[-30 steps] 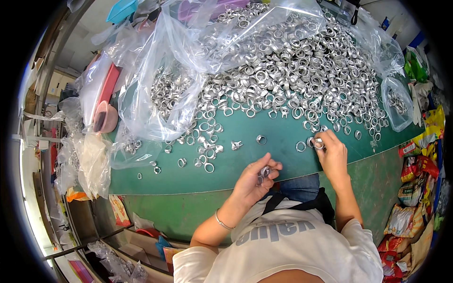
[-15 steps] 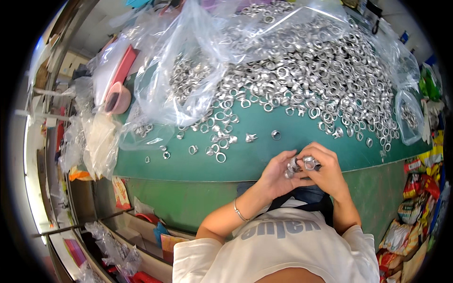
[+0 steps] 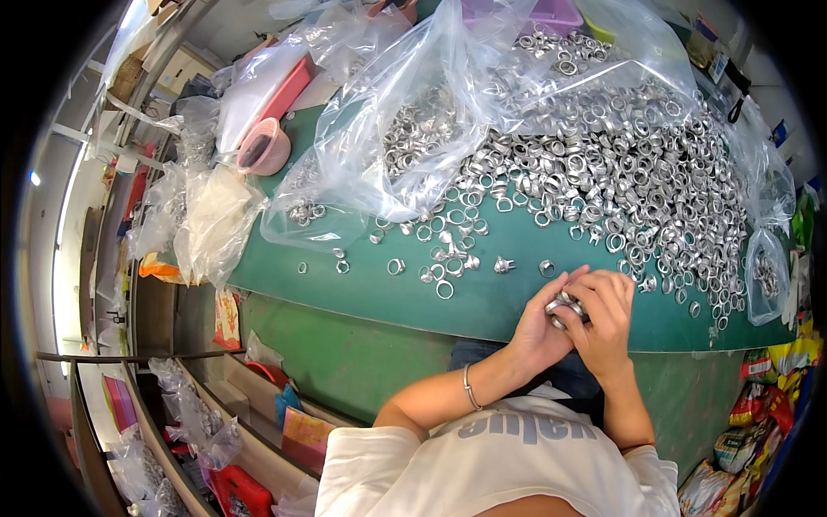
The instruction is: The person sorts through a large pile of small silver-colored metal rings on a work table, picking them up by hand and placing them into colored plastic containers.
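Note:
Several silver-coloured metal rings are gathered between my two hands, just over the table's near edge. My left hand is cupped under and around them, thumb raised along the side. From the right, my right hand curls its fingers over the same rings, touching the left fingertips. Which rings rest in which hand is partly hidden. A lone ring lies on the green table just beyond my left hand. Left of that are a pronged ring and a small cluster of rings.
A large heap of rings covers the table's back and right. Clear plastic bags with rings inside lie at the back left, near a pink cup. Drawers with bags stand lower left; colourful packets lie lower right.
My hands have come closer together, and the right fingers now fold over the rings that were held apart at the fingertips. The whole view has shifted, moving the table rightward and down.

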